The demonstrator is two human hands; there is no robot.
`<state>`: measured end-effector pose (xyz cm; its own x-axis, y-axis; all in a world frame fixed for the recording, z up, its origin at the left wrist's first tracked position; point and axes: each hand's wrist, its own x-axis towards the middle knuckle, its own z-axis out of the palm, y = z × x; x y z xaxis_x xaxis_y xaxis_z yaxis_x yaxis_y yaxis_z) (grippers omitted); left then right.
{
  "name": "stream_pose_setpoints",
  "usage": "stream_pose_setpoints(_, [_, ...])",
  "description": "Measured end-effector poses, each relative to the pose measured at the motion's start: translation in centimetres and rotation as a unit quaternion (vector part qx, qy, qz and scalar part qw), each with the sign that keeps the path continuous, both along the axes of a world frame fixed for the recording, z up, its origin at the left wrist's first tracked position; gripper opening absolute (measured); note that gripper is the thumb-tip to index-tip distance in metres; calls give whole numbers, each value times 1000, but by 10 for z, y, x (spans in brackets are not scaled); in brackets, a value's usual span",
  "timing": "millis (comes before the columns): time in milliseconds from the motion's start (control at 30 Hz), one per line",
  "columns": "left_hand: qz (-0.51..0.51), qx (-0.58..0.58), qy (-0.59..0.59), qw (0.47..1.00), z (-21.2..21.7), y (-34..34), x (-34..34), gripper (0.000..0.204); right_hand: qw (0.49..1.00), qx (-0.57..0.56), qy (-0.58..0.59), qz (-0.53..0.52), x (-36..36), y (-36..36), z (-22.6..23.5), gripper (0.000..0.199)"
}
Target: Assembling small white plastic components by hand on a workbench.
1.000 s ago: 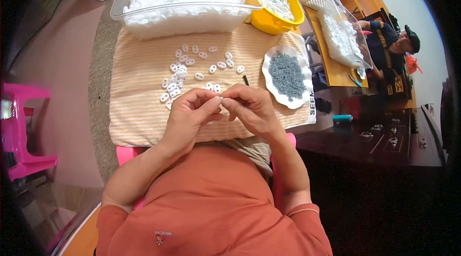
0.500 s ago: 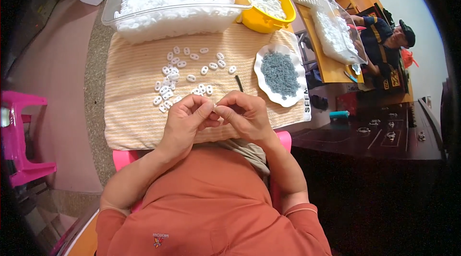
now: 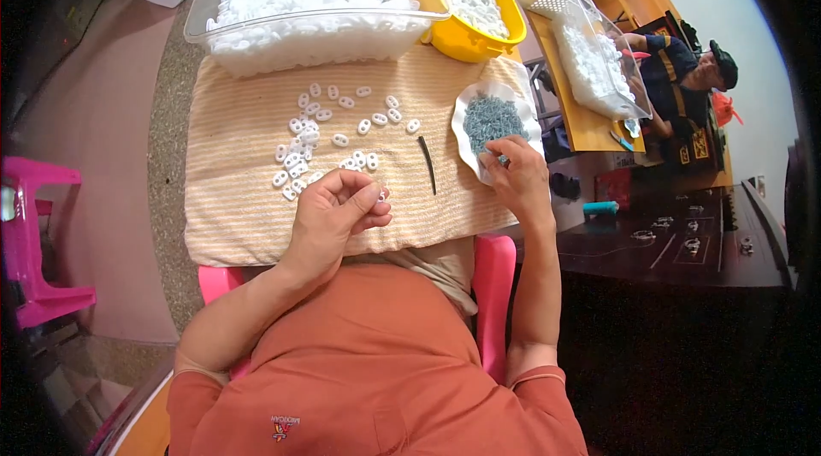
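A small white oval piece with two holes (image 3: 383, 195) is pinched between the thumb and fingers of my left hand (image 3: 338, 206), above the front of the striped cloth. My right hand (image 3: 518, 175) has its fingers bunched at the near rim of a white scalloped dish (image 3: 463, 133). Small grey screws (image 3: 493, 121) fill that dish. A greyish bit shows at the right fingertips, too small to make out clearly. Loose white two-holed pieces (image 3: 301, 146) lie scattered beyond my left hand. Between the hands rests a thin black stick (image 3: 427, 165).
A clear bin (image 3: 316, 28) heaped with white pieces stands at the back, beside a yellow basin (image 3: 516, 15) of white pieces. On the right, a person (image 3: 676, 71) sits by another clear bin (image 3: 633, 105). A pink stool (image 3: 34, 242) stands at left.
My right hand has left my left hand and moved right to the dish of screws. The left hand stays in place, holding the white piece. The whole black stick is now uncovered.
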<state>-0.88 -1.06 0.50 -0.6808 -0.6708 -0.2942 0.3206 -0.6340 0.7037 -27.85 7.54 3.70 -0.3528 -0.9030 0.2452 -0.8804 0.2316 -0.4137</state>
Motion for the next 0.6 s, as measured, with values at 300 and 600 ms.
stream_pose_setpoints(300, [-11,11,-9,1000,-2,2,-1,9,997,51,60,-17,-5,1,1,11])
stream_pose_setpoints(600, [-20,14,-8,1000,-2,1,-1,11,998,50,41,-19,-1,2,3,10])
